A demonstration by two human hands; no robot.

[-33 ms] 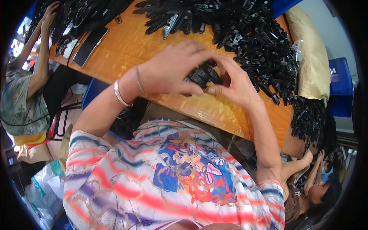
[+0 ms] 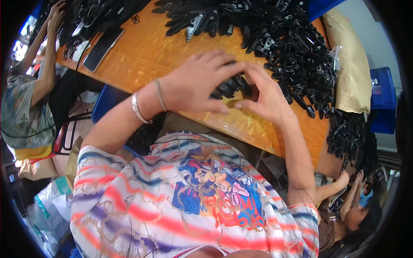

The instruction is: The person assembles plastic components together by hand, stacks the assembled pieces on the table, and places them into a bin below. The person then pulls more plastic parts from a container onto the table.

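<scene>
Over the table's near part, both my hands come together around a row of small black plastic pieces (image 2: pixel 230 87), lined up side by side. My left hand (image 2: pixel 198 81) is cupped over their left end, its fingers curved across the top and its thumb apart below; it is slightly blurred. At the right end, my right hand (image 2: pixel 267 95) grips the pieces with bent fingers, its thumb pointing left. The fingers partly cover the row, and the exact kind of piece cannot be made out. A large heap of loose black plastic pieces (image 2: pixel 297 56) lies just beyond and right of my hands.
The wooden table (image 2: pixel 172 51) bears a phone (image 2: pixel 103 48) at the left. A tan sack (image 2: pixel 347 64) and a blue bin (image 2: pixel 383 88) stand at the right. Another person's hands (image 2: pixel 55 15) are over black pieces at far left; another person (image 2: pixel 350 217) sits at lower right.
My left thumb has moved slightly down, away from the row of black pieces, and the left fingers have lifted a little. My right hand keeps nearly the same place. The whole view has shifted slightly.
</scene>
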